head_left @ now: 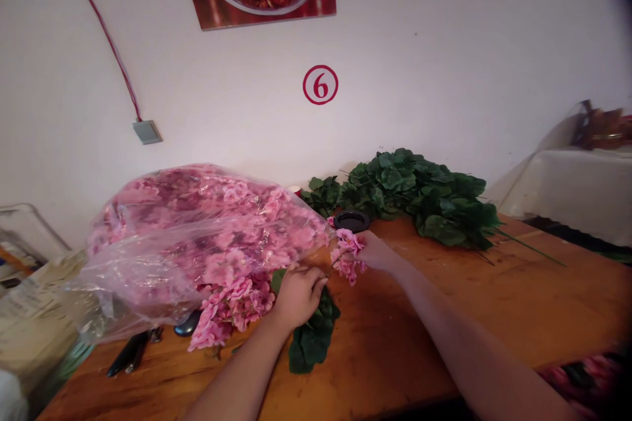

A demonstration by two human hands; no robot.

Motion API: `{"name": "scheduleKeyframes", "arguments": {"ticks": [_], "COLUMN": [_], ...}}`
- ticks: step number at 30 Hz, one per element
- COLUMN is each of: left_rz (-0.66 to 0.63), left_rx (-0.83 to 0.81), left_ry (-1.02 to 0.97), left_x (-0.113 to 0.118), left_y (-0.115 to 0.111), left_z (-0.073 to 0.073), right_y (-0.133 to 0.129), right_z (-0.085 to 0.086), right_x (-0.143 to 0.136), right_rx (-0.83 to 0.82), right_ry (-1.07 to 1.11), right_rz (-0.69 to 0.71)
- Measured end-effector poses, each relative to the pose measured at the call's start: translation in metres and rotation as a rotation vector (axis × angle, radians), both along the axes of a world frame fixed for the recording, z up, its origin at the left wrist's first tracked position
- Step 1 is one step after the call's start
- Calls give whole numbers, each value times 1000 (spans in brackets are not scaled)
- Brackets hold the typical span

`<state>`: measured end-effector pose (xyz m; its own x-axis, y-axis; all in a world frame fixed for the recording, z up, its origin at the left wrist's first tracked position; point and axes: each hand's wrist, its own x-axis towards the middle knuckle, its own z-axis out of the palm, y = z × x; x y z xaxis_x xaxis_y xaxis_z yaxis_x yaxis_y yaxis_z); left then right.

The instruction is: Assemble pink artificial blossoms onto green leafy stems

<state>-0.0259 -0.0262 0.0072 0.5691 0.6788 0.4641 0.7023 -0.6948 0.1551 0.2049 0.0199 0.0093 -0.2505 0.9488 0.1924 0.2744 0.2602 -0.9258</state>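
Note:
My left hand [299, 293] is closed around the thin stem of an artificial flower. Dark green cloth leaves [313, 340] hang below its fingers. A pink blossom cluster [347, 255] is pinched in my right hand [378, 251], just to the right of the left one; the blossom hides most of those fingertips. Left of my left hand, more pink artificial flowers [237, 306] lie loose on the wooden table [395, 348]. Behind them bulges a clear plastic bag [162, 223] full of pink blossoms.
A heap of green artificial leaves [419, 194] covers the table's back right, stems sticking out. Near it is a round black dish [351, 220]. At front left lie a dark slim object [128, 352] and a rounded black object [187, 324]. The white wall [395, 85] rises behind.

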Motion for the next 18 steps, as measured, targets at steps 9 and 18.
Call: {"name": "scheduleKeyframes", "arguments": {"ticks": [9, 18], "left_rz": [-91, -120], "left_rx": [-1, 19], "left_ry": [97, 194], "left_x": [-1, -2], "left_y": [3, 4], "left_z": [-3, -6], "right_y": [-8, -7], "right_z": [4, -6], "right_x": [5, 5], "right_rx": [-135, -257], "right_ry": [-69, -41], "right_rz": [170, 246]}}
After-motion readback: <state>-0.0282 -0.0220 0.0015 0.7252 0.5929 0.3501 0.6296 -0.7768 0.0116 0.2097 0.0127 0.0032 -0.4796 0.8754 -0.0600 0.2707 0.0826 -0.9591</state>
